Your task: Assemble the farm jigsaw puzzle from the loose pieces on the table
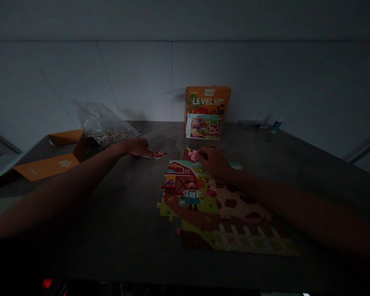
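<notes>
A partly built farm jigsaw puzzle (216, 209) with a red barn, a farmer and a spotted cow lies on the dark table (126, 222). My right hand (215, 161) rests curled at its far edge, fingers pressing a pink piece (191, 154) there. My left hand (137, 146) reaches out to the left of the puzzle, its fingers closed on a loose red and white piece (158, 154) that lies on the table.
An orange "LEVEL UP!" puzzle box (207, 111) stands against the white wall behind the puzzle. A clear plastic bag of pieces (103, 123) and flat orange cardboard (49, 164) lie at the left. Small dark objects (267, 126) sit at the back right.
</notes>
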Demonstrator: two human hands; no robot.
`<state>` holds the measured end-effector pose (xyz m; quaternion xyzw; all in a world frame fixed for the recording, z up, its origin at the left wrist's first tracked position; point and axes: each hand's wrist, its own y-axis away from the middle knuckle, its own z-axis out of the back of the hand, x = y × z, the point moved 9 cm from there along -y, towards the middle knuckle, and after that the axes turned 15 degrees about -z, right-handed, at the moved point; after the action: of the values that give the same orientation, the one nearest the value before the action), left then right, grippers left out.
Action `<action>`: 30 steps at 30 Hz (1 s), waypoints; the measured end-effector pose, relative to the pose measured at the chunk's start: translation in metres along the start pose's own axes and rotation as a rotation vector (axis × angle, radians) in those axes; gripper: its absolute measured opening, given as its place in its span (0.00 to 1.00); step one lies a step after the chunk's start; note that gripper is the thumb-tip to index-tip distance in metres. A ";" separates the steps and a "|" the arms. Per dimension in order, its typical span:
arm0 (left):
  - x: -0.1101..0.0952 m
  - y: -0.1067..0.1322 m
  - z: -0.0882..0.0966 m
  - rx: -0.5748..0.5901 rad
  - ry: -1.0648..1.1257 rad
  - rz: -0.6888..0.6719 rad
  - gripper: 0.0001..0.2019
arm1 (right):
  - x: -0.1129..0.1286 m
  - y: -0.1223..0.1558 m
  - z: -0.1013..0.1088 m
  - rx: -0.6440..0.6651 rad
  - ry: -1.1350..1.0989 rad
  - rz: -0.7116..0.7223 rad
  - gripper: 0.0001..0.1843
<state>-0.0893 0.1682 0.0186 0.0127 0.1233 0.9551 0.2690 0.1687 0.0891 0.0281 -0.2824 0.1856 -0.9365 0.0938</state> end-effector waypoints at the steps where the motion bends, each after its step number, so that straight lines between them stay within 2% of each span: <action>1: 0.005 0.001 0.003 -0.021 0.047 0.027 0.32 | 0.000 0.000 0.000 -0.002 -0.005 0.001 0.13; 4: 0.011 0.001 0.016 -0.178 0.164 0.078 0.32 | 0.001 0.001 0.004 -0.028 -0.025 0.003 0.11; 6: -0.001 -0.003 0.023 -0.299 0.191 0.039 0.34 | 0.003 0.001 0.006 -0.039 -0.044 0.020 0.11; 9: -0.041 -0.010 0.019 -0.437 0.201 -0.132 0.32 | 0.005 0.002 0.006 -0.024 -0.075 0.053 0.11; 10: -0.057 -0.009 0.017 -0.496 0.194 -0.192 0.28 | 0.005 0.003 0.005 -0.017 -0.081 0.064 0.11; 12: -0.095 0.000 0.017 -0.682 0.206 -0.412 0.17 | 0.007 0.005 0.002 -0.003 -0.088 0.092 0.11; 14: -0.129 0.006 0.008 -0.681 0.206 -0.627 0.13 | 0.011 0.008 -0.002 0.021 -0.093 0.128 0.11; 16: -0.139 0.010 0.004 -0.701 0.211 -0.668 0.12 | 0.014 0.007 -0.004 0.050 -0.100 0.149 0.11; 19: -0.116 0.009 0.010 -0.807 0.264 -0.493 0.13 | 0.004 -0.007 0.011 0.001 -0.092 0.056 0.11; 22: -0.082 0.001 0.010 -0.841 0.376 -0.286 0.14 | -0.027 -0.031 0.047 -0.167 -0.013 -0.145 0.11; 25: -0.056 -0.006 0.003 -0.832 0.481 -0.123 0.12 | -0.061 -0.047 0.068 -0.248 0.114 -0.232 0.08; 27: -0.049 -0.008 -0.001 -0.827 0.501 -0.070 0.11 | -0.084 -0.050 0.066 -0.246 0.155 -0.266 0.11; 30: -0.050 -0.009 -0.004 -0.799 0.428 -0.031 0.15 | -0.109 -0.047 0.043 -0.156 0.299 -0.339 0.23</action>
<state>-0.0426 0.1490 0.0151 -0.2919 -0.2021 0.9047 0.2356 0.2796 0.1502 0.0266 -0.1741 0.2191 -0.9531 -0.1155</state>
